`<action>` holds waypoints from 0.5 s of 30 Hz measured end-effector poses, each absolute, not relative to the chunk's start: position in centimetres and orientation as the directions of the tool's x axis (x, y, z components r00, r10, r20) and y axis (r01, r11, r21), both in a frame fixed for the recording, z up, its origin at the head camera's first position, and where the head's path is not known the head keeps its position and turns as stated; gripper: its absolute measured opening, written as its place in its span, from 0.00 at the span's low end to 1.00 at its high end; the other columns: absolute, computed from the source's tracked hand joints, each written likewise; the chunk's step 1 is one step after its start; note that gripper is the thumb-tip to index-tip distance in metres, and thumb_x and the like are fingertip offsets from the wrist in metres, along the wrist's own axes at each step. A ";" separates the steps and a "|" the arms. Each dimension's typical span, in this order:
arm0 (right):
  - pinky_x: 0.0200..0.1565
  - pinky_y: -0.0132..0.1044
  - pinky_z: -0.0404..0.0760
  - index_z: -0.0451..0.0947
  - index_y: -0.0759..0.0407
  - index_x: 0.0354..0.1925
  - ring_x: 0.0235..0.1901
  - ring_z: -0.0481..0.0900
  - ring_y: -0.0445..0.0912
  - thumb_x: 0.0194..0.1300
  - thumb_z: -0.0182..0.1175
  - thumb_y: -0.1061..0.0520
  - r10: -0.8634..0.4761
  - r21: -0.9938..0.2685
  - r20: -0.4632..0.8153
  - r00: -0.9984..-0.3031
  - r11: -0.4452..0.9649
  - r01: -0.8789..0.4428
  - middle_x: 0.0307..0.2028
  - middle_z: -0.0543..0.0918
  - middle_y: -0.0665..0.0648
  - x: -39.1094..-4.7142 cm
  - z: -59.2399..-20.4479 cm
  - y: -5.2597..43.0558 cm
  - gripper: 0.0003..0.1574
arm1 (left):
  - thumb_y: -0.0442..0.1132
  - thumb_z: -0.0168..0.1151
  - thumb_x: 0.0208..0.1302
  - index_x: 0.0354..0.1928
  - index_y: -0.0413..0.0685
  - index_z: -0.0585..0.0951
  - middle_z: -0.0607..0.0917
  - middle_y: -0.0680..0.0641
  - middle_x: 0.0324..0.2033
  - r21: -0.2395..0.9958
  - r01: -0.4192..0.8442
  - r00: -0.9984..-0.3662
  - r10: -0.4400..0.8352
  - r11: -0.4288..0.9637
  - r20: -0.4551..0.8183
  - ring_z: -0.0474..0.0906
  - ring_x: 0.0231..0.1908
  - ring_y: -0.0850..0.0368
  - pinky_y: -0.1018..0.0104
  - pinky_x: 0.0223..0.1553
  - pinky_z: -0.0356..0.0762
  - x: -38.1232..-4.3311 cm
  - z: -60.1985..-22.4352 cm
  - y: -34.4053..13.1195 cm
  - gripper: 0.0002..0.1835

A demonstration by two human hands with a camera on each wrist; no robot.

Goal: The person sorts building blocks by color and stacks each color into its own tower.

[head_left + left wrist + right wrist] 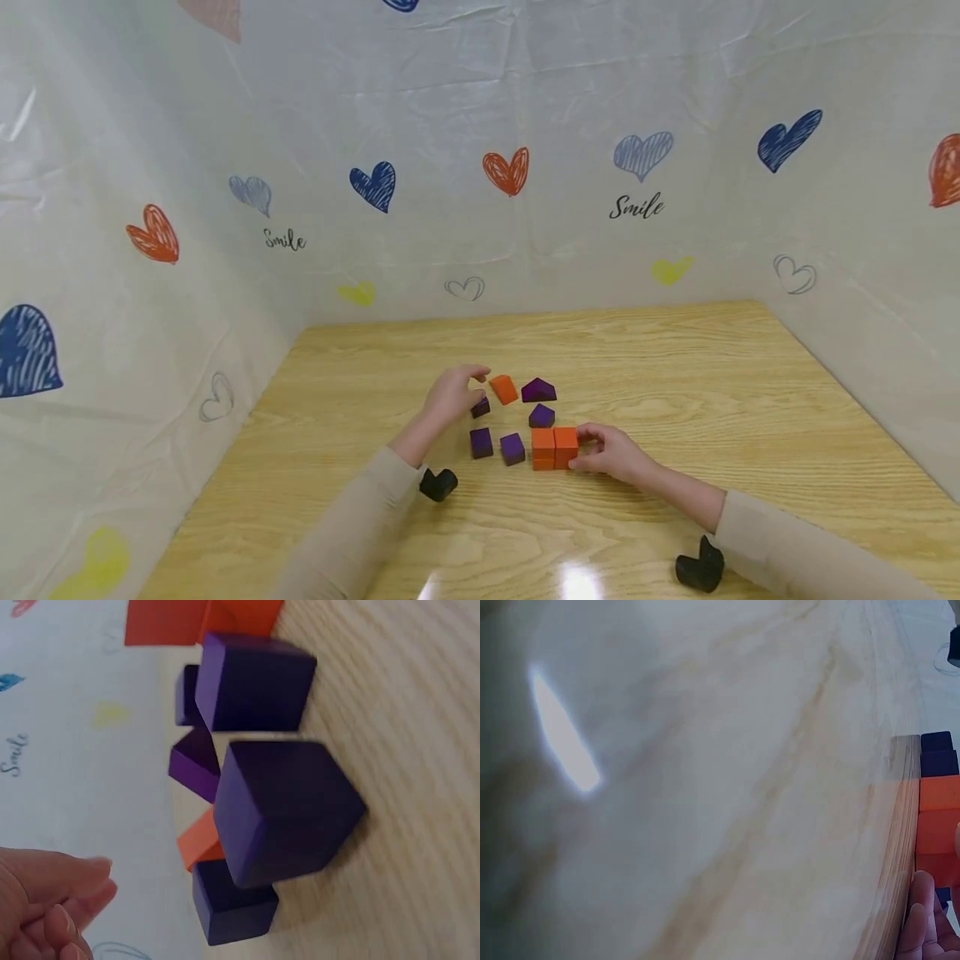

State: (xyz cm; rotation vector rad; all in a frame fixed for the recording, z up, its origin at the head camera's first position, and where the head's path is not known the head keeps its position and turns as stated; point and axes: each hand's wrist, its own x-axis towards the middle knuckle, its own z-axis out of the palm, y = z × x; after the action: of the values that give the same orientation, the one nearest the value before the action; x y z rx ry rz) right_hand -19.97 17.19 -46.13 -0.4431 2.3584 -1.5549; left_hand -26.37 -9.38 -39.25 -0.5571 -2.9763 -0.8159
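In the head view, an orange block (pixel 566 448) is being pinched by the right hand (pixel 609 452) beside adjoining orange blocks (pixel 543 448) on the surface (pixel 675 375), while the left hand (pixel 450 395) is being held, fingers loosely parted, by a purple block (pixel 481 408). In the left wrist view, a gap is being revealed between that hand and the purple block, which are being overlapped from above.

Left arm (pixel 367 512) aims at 1 o'clock, left hand (pixel 450 396) loosely bent; right arm (pixel 787 537) at 10, right hand (pixel 615 452) pinching.
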 end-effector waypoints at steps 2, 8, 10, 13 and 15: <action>0.28 0.31 0.72 0.72 0.70 0.51 0.26 0.71 0.43 0.52 0.68 0.57 -0.399 -0.921 -0.064 -0.915 0.376 -0.099 0.45 0.78 0.63 -20.0 -46.2 17.2 0.30 | 0.32 0.61 0.57 0.54 0.42 0.76 0.82 0.44 0.45 0.433 0.375 -0.921 0.382 0.820 0.074 0.77 0.38 0.52 0.62 0.37 0.74 -27.4 -39.2 -9.1 0.20; 0.27 0.30 0.71 0.72 0.69 0.51 0.25 0.69 0.42 0.52 0.68 0.57 -0.391 -0.920 -0.061 -0.918 0.380 -0.100 0.44 0.78 0.62 -20.0 -46.3 17.2 0.30 | 0.33 0.62 0.58 0.56 0.45 0.76 0.78 0.46 0.52 0.311 0.456 -0.870 0.492 0.834 -0.041 0.73 0.54 0.49 0.56 0.52 0.71 -30.2 -39.8 -8.4 0.22; 0.27 0.30 0.71 0.73 0.69 0.50 0.24 0.69 0.42 0.52 0.68 0.57 -0.389 -0.920 -0.059 -0.919 0.379 -0.102 0.44 0.78 0.62 -20.0 -46.3 17.2 0.29 | 0.32 0.62 0.57 0.56 0.46 0.76 0.77 0.46 0.54 0.313 0.465 -0.855 0.511 0.828 -0.083 0.72 0.55 0.49 0.57 0.52 0.70 -30.9 -40.2 -8.2 0.22; 0.27 0.30 0.70 0.73 0.68 0.50 0.24 0.69 0.41 0.51 0.68 0.57 -0.385 -0.918 -0.053 -0.921 0.382 -0.107 0.44 0.78 0.62 -20.0 -46.3 17.2 0.29 | 0.30 0.62 0.56 0.57 0.47 0.76 0.76 0.46 0.56 0.338 0.461 -0.837 0.529 0.821 -0.143 0.69 0.58 0.49 0.56 0.56 0.67 -31.7 -40.7 -7.9 0.24; 0.26 0.30 0.70 0.73 0.68 0.49 0.23 0.68 0.41 0.51 0.68 0.57 -0.381 -0.915 -0.048 -0.923 0.388 -0.112 0.43 0.78 0.61 -20.0 -46.3 17.3 0.29 | 0.29 0.62 0.56 0.57 0.48 0.75 0.75 0.45 0.57 0.356 0.452 -0.830 0.532 0.818 -0.168 0.67 0.59 0.48 0.55 0.57 0.65 -32.0 -41.0 -7.8 0.24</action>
State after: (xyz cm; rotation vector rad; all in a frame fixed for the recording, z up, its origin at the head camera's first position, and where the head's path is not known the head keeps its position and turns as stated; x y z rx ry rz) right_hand -19.99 17.26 -46.35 -0.4363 2.3977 -1.5505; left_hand -32.04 -7.76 -41.03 -0.8945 -3.2432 -0.5238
